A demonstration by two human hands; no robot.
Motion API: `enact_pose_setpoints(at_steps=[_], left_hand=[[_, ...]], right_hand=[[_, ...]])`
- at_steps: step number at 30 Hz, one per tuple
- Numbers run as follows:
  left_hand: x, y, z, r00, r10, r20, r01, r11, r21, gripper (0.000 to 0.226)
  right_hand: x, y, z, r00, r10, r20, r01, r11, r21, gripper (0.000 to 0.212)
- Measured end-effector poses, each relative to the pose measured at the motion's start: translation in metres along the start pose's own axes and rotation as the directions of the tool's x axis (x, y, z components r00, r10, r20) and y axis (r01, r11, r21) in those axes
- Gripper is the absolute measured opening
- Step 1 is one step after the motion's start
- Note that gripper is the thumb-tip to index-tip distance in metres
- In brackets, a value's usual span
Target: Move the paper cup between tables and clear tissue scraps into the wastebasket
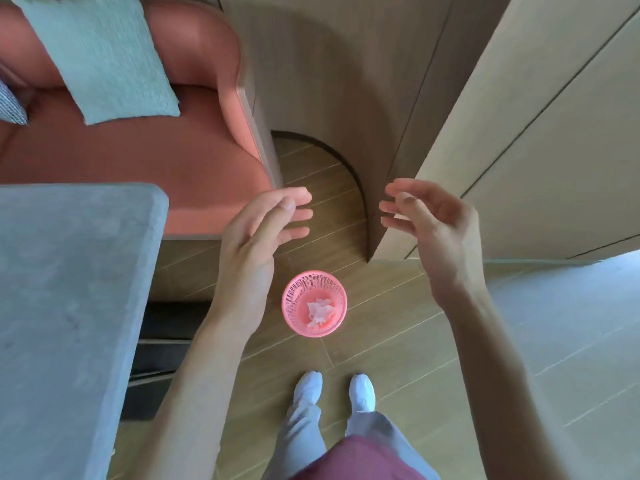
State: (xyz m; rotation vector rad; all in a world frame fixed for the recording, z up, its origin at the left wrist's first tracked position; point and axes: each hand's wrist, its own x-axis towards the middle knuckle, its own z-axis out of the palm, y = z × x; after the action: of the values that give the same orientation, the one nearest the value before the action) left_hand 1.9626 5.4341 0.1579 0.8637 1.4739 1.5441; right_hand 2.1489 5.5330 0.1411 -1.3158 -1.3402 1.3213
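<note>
Two big masses crowd the left: a coral sofa point(138, 161) at the top and, nearer, a grey worktop point(69, 289) whose rounded corner stops short of the sofa's seat edge. Pale cabinet panels point(519, 150) close the right, their lower corner ending at the floor. Between these runs an open strip of wood floor point(381, 323). Both hands hover over it with nothing in them, left hand point(263, 230) and right hand point(433, 223), fingers loosely spread. Below and between them stands the pink wastebasket point(291, 299), tissue scraps point(320, 311) inside, ahead of white shoes point(308, 386).
</note>
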Motion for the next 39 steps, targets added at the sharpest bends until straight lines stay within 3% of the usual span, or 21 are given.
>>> enact_pose_setpoints(at_steps=[6, 12, 16, 20, 25, 29, 33, 39], left_hand=[[-0.019, 0.032, 0.036, 0.958, 0.041, 0.285, -0.039, 0.999, -0.013, 0.027], [-0.046, 0.039, 0.095, 0.786, -0.003, 0.618, -0.006, 1.000, 0.012, 0.029], [-0.098, 0.041, 0.152, 0.580, -0.023, 0.814, 0.043, 0.999, -0.003, 0.030], [-0.177, 0.043, 0.209, 0.314, -0.023, 0.949, 0.069, 0.998, 0.001, 0.028], [-0.302, 0.043, 0.263, 0.047, -0.015, 0.999, 0.104, 0.994, 0.011, 0.028], [-0.422, 0.040, 0.288, -0.163, -0.013, 0.987, 0.126, 0.991, 0.034, 0.028], [-0.548, 0.038, 0.299, -0.323, 0.025, 0.946, 0.173, 0.984, 0.034, 0.028], [-0.709, 0.037, 0.314, -0.467, 0.072, 0.881, 0.250, 0.967, 0.053, 0.027]], right_hand=[[-0.062, -0.030, -0.051, 0.961, -0.040, -0.272, 0.084, 0.985, 0.151, 0.022], [-0.169, -0.026, -0.104, 0.813, 0.047, -0.581, 0.178, 0.929, 0.325, 0.022], [-0.255, -0.021, -0.145, 0.599, 0.107, -0.793, 0.261, 0.911, 0.320, 0.021], [-0.354, -0.014, -0.182, 0.326, 0.132, -0.936, 0.325, 0.914, 0.242, 0.019], [-0.483, -0.004, -0.214, 0.015, 0.152, -0.988, 0.344, 0.927, 0.148, 0.019], [-0.597, 0.004, -0.230, -0.188, 0.140, -0.972, 0.335, 0.939, 0.070, 0.018], [-0.715, 0.005, -0.247, -0.392, 0.106, -0.914, 0.338, 0.940, -0.036, 0.018], [-0.869, 0.001, -0.260, -0.625, 0.032, -0.780, 0.266, 0.948, -0.174, 0.017]])
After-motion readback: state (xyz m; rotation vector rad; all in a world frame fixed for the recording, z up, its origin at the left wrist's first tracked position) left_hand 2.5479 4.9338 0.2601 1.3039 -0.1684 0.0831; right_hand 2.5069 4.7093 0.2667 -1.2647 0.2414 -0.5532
